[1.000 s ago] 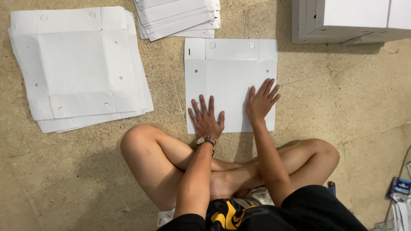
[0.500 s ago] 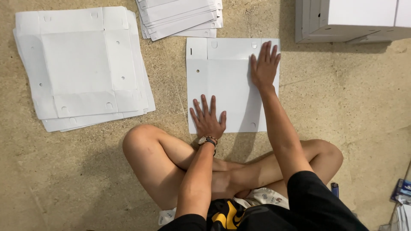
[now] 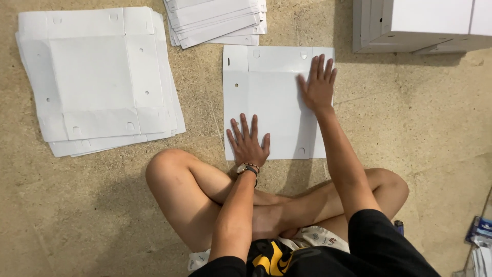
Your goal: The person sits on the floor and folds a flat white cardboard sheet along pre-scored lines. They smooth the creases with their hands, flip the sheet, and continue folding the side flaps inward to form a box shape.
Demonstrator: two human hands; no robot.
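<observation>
Below me, my crossed legs (image 3: pixel 205 200) fill the bottom of the view, and my black shirt (image 3: pixel 379 246) cuts off at the frame's edge. Just past my knees lies a flat white cardboard sheet (image 3: pixel 271 87) on the sandy floor (image 3: pixel 410 133). My left hand (image 3: pixel 249 141) rests palm down, fingers spread, on its near edge, covering part of that edge; a watch (image 3: pixel 247 168) sits on the wrist. My right hand (image 3: pixel 319 86) lies flat and open farther up, over the sheet's right crease, hiding what is under it. Neither hand grips anything. At far right, small items (image 3: pixel 479 231) are cropped and too blurred to name. Farther left sits a stack of similar sheets (image 3: pixel 97 77); beyond, another stack (image 3: pixel 218 20) and grey-white boxes (image 3: pixel 425 25) are cut off by the top edge.
</observation>
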